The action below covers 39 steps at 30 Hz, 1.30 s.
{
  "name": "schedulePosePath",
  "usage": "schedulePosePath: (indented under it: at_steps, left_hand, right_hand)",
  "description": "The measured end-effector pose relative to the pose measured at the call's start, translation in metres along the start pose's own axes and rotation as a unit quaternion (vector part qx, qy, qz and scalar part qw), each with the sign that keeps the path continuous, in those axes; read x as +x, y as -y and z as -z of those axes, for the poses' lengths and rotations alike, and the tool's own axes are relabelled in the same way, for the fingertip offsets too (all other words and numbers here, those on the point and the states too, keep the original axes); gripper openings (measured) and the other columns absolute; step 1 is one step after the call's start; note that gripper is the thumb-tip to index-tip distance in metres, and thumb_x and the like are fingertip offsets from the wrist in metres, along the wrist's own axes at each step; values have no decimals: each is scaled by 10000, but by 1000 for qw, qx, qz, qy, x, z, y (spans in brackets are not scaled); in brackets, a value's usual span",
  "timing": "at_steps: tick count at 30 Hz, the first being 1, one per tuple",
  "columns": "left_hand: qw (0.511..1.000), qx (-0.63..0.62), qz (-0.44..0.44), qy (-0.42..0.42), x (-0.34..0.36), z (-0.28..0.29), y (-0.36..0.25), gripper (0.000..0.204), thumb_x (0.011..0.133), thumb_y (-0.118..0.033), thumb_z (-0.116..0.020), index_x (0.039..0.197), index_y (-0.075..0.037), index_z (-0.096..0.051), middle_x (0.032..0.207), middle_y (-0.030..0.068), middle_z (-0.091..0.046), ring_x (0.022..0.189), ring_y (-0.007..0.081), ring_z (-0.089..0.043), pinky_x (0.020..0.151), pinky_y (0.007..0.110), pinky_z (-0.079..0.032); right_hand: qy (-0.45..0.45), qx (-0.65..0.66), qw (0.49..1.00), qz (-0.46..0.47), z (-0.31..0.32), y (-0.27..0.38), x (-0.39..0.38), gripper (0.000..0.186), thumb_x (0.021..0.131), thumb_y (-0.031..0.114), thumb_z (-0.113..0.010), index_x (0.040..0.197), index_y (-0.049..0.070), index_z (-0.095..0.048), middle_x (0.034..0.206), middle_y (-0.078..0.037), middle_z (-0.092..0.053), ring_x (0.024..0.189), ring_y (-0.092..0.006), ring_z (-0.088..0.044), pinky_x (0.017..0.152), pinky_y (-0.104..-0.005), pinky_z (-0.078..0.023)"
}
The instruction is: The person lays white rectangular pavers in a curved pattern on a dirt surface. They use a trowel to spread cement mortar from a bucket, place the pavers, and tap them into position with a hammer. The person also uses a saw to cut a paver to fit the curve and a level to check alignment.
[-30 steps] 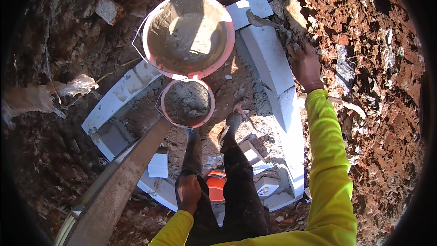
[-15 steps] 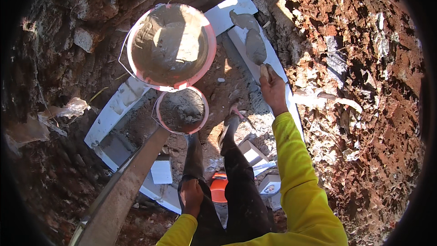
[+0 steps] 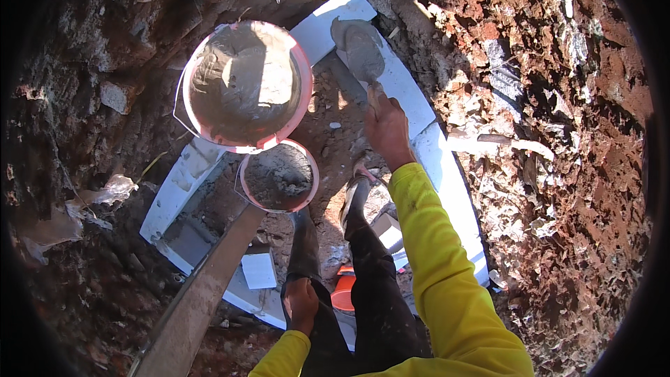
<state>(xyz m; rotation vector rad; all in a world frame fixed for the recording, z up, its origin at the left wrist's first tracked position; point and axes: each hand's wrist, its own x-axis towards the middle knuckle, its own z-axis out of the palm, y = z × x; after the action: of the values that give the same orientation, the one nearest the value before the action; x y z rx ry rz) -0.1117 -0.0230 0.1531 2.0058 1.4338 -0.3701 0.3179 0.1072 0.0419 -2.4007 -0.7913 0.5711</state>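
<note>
My right grip [image 3: 387, 126] crossed from the earth bank [image 3: 558, 216] to the white blocks [image 3: 410, 98], inner side. Trowel [image 3: 366, 57] turned from near edge-on to broadside.

Trowel [image 3: 366, 63]: one
Hands [image 3: 387, 129]: two
Pink-rimmed buckets [image 3: 305, 87]: two, one large, one small
Long plank [image 3: 202, 290]: one
Legs [image 3: 366, 265]: two
White outer blocks [image 3: 401, 87]: at least four, joints partly hidden
Loose inner blocks [image 3: 259, 271]: at least two
</note>
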Motion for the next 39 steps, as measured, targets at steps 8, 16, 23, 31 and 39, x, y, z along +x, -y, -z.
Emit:
schedulePosePath:
  at_steps: [8,16,23,31,39]
  left_hand:
    - [1000,2,-9,7,2,1,-2,116,870,-139,-593,925,-73,-671,857,199,-637,808,406,-613,707,517,-493]
    - [1000,-10,-9,14,0,2,7,129,870,-129,-583,940,-63,-669,873,206,-640,826,411,-611,730,511,-492]
    - [1000,-10,-16,20,0,10,2,163,867,-116,-575,974,-47,-675,897,204,-656,847,407,-621,762,502,-499]
    - [998,20,25,51,4,10,14,152,859,-131,-581,947,-51,-675,892,180,-666,839,386,-627,766,495,-505]
    - [999,-14,-33,2,1,12,21,118,847,-127,-593,919,-63,-662,868,139,-670,816,347,-628,735,470,-514]
  right_hand:
    - [11,43,994,-103,-3,-23,-2,478,888,226,-577,1339,72,-546,1037,-289,-674,986,-459,-649,849,-516,-521]
    - [-89,286,949,-96,-25,-20,7,490,953,178,-616,1385,-28,-508,972,-68,-674,793,-87,-602,675,-255,-488]
    - [19,206,967,-146,-21,-41,-58,482,938,200,-614,1337,-55,-526,997,-151,-657,881,-226,-612,763,-318,-492]
    - [100,25,984,146,99,95,-99,403,825,51,-712,1217,2,-630,871,-176,-623,728,-376,-645,618,-405,-531]
    - [229,-229,887,330,14,174,14,232,815,122,-631,1021,21,-659,918,-203,-665,844,-369,-679,731,-478,-548]
